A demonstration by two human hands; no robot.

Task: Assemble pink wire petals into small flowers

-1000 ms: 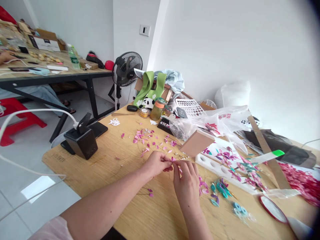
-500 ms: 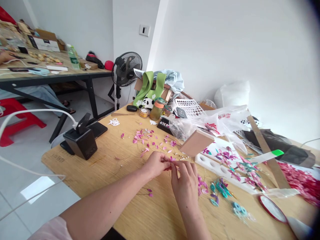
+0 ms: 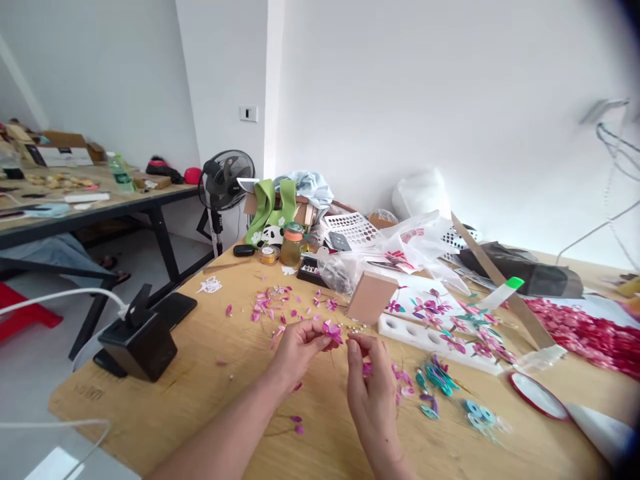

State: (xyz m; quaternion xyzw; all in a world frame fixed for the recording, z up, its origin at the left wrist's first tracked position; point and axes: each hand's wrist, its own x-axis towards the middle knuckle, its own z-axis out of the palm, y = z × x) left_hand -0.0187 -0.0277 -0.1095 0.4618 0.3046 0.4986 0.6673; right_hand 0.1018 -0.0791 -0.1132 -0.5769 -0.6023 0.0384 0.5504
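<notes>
A small magenta flower [image 3: 332, 331] is pinched between the thumb and fingers of my left hand [image 3: 301, 347], above the wooden table. Just to its right, apart from the flower, my right hand [image 3: 369, 377] has its thumb and forefinger pressed together. Whatever those fingertips hold is too small to make out. Loose pink petals [image 3: 270, 303] are scattered on the table beyond my left hand. More purple-pink petals [image 3: 401, 381] lie beside my right hand, with teal and purple pieces [image 3: 440, 377] further right.
A white holder with round holes [image 3: 415, 331] bears finished-looking flower sprays [image 3: 483, 337]. A brown block [image 3: 373, 298] stands behind my hands. At the left sits a black cube charger [image 3: 140, 343] with a white cable. A jar [image 3: 291, 245] and plastic bags [image 3: 415, 240] crowd the back.
My hands have moved apart; they were touching fingertip to fingertip. The flower in my left hand now shows clearly. The camera view has tilted up and turned right.
</notes>
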